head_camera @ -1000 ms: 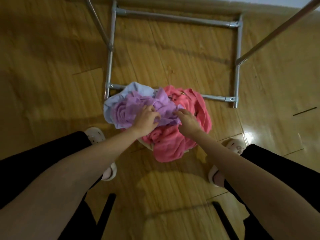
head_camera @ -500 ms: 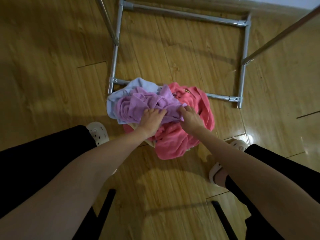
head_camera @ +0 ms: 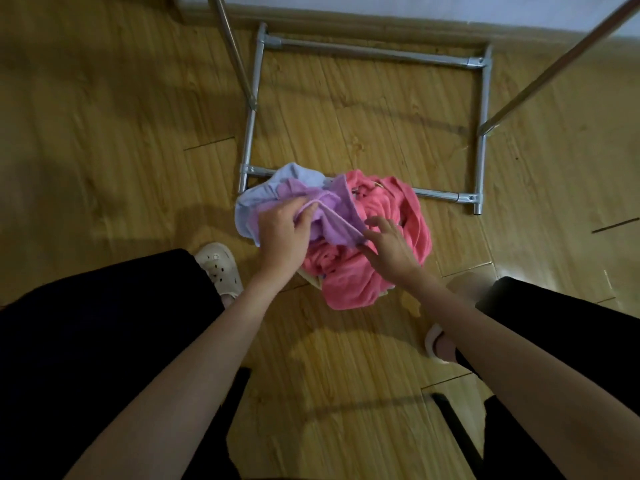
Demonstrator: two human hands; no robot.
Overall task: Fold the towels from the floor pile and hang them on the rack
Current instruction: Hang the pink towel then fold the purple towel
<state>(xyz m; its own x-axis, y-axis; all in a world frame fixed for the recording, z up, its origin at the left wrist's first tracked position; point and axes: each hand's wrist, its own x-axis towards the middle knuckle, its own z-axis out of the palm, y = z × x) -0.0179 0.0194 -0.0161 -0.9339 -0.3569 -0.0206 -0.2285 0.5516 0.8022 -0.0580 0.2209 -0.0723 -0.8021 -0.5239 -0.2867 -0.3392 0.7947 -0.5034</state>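
A crumpled pile of towels lies on the wood-plank floor (head_camera: 104,133), against the near rail of the metal rack base (head_camera: 481,60). On top sits a lilac towel (head_camera: 332,216), soft and fleecy, bunched into folds with a paler stitched hem running diagonally across it. Under its left side a pale blue towel (head_camera: 252,202) spreads out flatter. To the right and toward the person a coral-pink towel (head_camera: 349,285) makes up most of the heap, plush and deeply creased, with a sliver of cream cloth (head_camera: 311,280) showing at its lower left edge.

The left hand (head_camera: 282,233) grips the lilac towel, fingers curled over a raised fold near the hem. The right hand (head_camera: 388,242) has its fingers spread and fairly straight, the thumb side meeting the lower end of the lilac hem; whether it pinches the cloth I cannot tell.

The rack is bare silver tubing joined by clamp fittings into a rectangle on the floor, with two uprights rising out of view. The glossy floor carries a bright glare patch at the right. Cream perforated clogs (head_camera: 220,268) and black trousers (head_camera: 104,341) frame the pile.
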